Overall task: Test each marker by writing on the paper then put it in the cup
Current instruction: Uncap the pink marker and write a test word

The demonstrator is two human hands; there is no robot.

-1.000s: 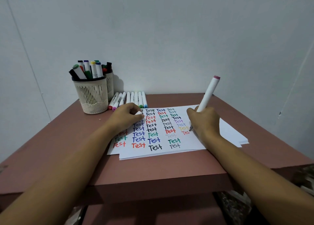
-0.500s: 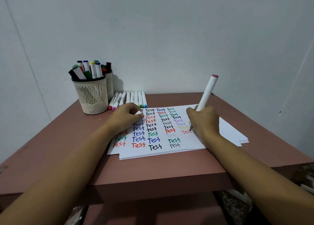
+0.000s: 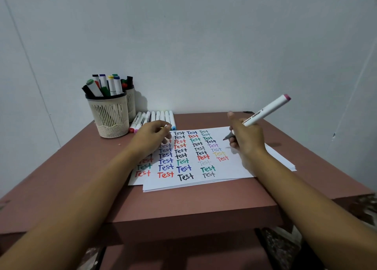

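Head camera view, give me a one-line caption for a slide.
Right hand holds a white marker over paper covered in coloured "Test" words; left hand rests on it, marker-filled cup behind.

Plain home study corner: small reddish-brown table [image 3: 81,177], bare white walls [image 3: 204,45], mesh marker cup [image 3: 110,116].

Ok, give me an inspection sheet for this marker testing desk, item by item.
Surface: reddish-brown table; paper stack covered with coloured "Test" words.
Job's things: pink-ended marker uncapped, tip off the paper; front cup holding markers, second cup behind it; row of loose markers beside the cups.
Clutter: nothing seen.
Grippers: right hand grips the marker; left hand rests on the paper, fingers curled, contents unclear.
Cables: nothing seen.
Surroundings: plain pale wall.
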